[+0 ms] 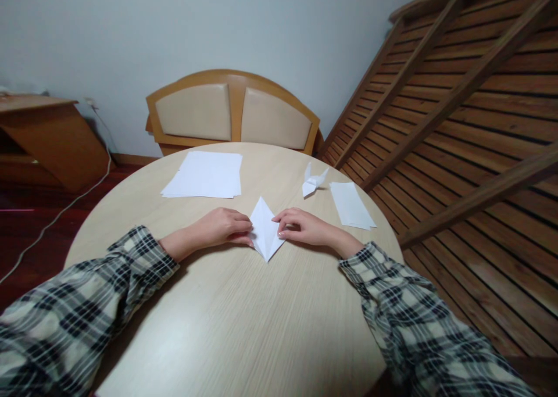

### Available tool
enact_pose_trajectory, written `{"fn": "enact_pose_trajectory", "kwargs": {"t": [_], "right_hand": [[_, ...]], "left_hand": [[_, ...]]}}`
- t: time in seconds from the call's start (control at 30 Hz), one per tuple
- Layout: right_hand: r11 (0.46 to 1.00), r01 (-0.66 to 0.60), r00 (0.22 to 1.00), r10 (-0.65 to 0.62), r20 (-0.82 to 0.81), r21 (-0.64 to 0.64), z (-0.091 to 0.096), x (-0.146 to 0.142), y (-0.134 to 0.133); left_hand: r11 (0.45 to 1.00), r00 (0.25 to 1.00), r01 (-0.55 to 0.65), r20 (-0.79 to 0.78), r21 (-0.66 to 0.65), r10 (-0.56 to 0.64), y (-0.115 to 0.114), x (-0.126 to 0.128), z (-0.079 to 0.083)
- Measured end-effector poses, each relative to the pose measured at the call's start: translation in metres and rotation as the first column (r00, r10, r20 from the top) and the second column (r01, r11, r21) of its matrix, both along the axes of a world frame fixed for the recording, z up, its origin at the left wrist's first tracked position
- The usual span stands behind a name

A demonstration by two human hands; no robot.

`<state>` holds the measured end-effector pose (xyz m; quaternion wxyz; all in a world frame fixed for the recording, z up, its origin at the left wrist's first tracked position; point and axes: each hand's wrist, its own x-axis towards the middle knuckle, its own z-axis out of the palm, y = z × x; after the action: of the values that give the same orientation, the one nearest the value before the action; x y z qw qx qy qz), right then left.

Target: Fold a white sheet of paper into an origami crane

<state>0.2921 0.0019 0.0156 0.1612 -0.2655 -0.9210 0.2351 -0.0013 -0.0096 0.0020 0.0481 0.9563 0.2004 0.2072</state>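
A white sheet of paper folded into a diamond shape (265,229) lies on the table between my hands, one point away from me and one towards me. My left hand (225,227) has its fingers bunched at the paper's left corner. At the opposite corner, the thumb and fingers of my right hand (301,227) pinch the right edge. A crease runs down the middle of the paper. Behind my right hand stands a folded paper crane (314,181) with its points sticking up.
A stack of white paper sheets (209,175) lies at the back left of the round wooden table (226,321). Some narrower white paper strips (352,205) rest near the right edge. Beyond are a padded headboard (238,112), a slatted wooden frame (471,129) and a cabinet (47,135).
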Motion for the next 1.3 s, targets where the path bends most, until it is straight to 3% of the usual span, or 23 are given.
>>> {"fn": "enact_pose_trajectory", "kwargs": {"t": [0.4,0.97,1.3], "right_hand": [[1.0,0.011,1.0,-0.011,-0.018,0.022,-0.003,0.002,0.0],[0.998,-0.013,1.0,0.015,-0.024,0.061,-0.004,0.003,0.001],[0.996,0.032,0.999,-0.034,-0.02,-0.086,-0.003,0.011,0.004]], "left_hand": [[0.996,0.998,0.038,-0.046,0.084,-0.034,-0.005,0.001,0.001],[0.999,0.996,0.035,-0.085,0.028,-0.033,-0.006,-0.008,0.02],[0.984,0.994,-0.085,0.054,-0.157,0.095,0.01,-0.006,0.0]]}}
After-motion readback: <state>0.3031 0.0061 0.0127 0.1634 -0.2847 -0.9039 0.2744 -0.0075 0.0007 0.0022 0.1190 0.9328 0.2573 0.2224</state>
